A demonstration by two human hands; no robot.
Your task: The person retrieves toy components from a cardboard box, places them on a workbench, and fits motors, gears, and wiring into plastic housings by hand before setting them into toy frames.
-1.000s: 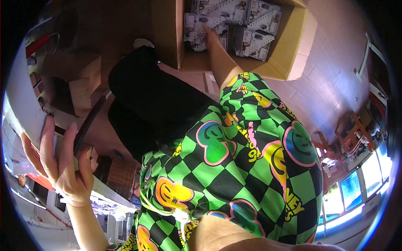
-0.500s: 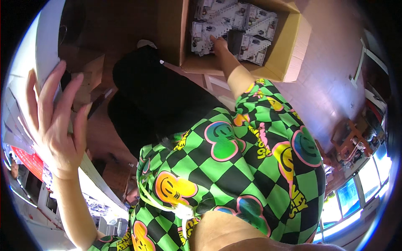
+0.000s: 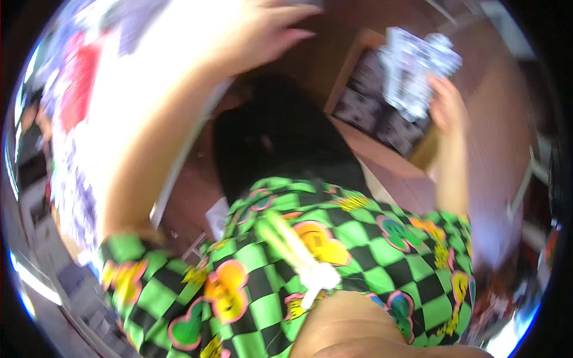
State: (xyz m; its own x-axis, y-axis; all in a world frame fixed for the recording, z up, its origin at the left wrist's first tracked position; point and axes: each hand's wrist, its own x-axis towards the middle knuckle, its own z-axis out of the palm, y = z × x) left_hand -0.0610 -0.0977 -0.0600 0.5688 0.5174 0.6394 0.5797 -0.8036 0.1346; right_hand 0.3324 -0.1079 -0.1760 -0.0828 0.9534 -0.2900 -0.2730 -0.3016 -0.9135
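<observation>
My right hand (image 3: pixel 446 106) is closed on a bundle of white-and-grey printed packets (image 3: pixel 412 74) with jagged edges. It holds the bundle above the right part of an open cardboard box (image 3: pixel 379 146). More printed bundles (image 3: pixel 361 98) lie inside, partly covered by the raised one. My left hand (image 3: pixel 253 36) is in front of me at the upper left, over the bright white tabletop (image 3: pixel 149 65) and near its edge. Its fingers stretch to the right, apart, with nothing seen in them; motion blurs them.
A red thing (image 3: pixel 80 83), blurred, lies on the far left of the tabletop, and purple-white items crowd its left side. My dark-clothed legs (image 3: pixel 280 137) are between table and box. Brown floor (image 3: pixel 489 119) extends right of the box.
My right hand has come up out of the box with a bundle in it. My left hand has swung right and forward. The view has turned, bringing more of the tabletop in.
</observation>
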